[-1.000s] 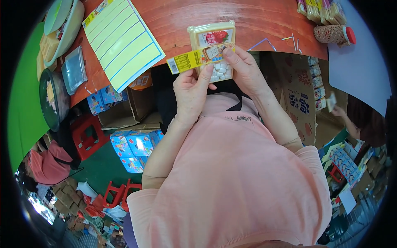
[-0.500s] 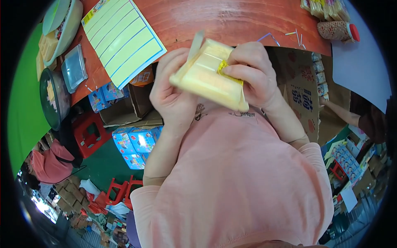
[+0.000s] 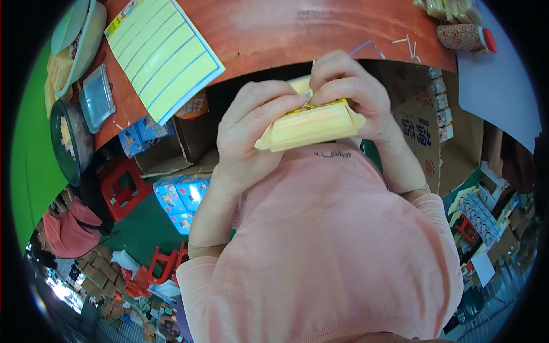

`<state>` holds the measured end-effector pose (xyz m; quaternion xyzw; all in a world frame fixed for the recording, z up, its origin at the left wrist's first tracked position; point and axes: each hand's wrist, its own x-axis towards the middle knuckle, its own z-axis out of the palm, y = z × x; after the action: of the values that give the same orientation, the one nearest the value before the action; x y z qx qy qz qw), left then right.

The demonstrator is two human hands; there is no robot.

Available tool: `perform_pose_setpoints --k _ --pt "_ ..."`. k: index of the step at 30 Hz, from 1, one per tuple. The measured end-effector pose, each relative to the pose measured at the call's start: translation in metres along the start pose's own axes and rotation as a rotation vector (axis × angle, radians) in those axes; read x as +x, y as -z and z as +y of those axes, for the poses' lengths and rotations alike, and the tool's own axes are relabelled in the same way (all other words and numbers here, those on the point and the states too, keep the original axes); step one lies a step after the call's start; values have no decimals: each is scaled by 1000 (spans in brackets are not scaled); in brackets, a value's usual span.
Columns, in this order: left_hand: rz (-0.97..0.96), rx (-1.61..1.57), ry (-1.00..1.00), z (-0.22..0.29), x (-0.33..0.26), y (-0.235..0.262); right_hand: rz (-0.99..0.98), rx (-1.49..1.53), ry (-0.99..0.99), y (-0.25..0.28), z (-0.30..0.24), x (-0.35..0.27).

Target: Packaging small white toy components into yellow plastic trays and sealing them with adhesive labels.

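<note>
Left hand [image 3: 246, 131] and right hand [image 3: 366, 100] curled round pale-yellow plastic case [image 3: 311, 127], upper centre; fingertips at yellow paper strip [image 3: 330, 105]. Blue-lined sheet [image 3: 166, 54] upper left.

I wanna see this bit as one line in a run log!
left hand: holding pale yellow pack | right hand: holding same pack, near yellow band | nearby: lined sheet on reddish table

You hold a shallow, pale yellow plastic box [image 3: 313, 128] in the air in front of you, tilted, its long rimmed side toward you and its right end slightly higher than its left. A bright yellow strip [image 3: 330, 104] lies against its upper edge, partly covered; how far it wraps is hidden.
</note>
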<state>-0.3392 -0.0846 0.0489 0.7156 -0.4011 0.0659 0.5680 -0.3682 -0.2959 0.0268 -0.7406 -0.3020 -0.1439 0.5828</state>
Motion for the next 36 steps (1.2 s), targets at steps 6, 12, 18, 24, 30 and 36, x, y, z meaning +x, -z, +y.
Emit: perform_pose_setpoints --k 6,12,18,24,30,36 --pt "-43 -318 438 -6 2 -8 198 605 -326 -16 18 -17" --pt "-213 -269 458 -21 21 0 40 669 -669 -7 17 -1" --pt "127 -668 909 -44 35 -20 -10 -278 -403 -1 29 15" --pt "326 -789 958 -64 54 -50 -50 -550 -395 12 33 38" --pt "138 -453 741 -53 50 -28 376 -978 -265 156 102 113" --pt "252 514 437 -76 17 40 183 -1419 -611 259 151 183"
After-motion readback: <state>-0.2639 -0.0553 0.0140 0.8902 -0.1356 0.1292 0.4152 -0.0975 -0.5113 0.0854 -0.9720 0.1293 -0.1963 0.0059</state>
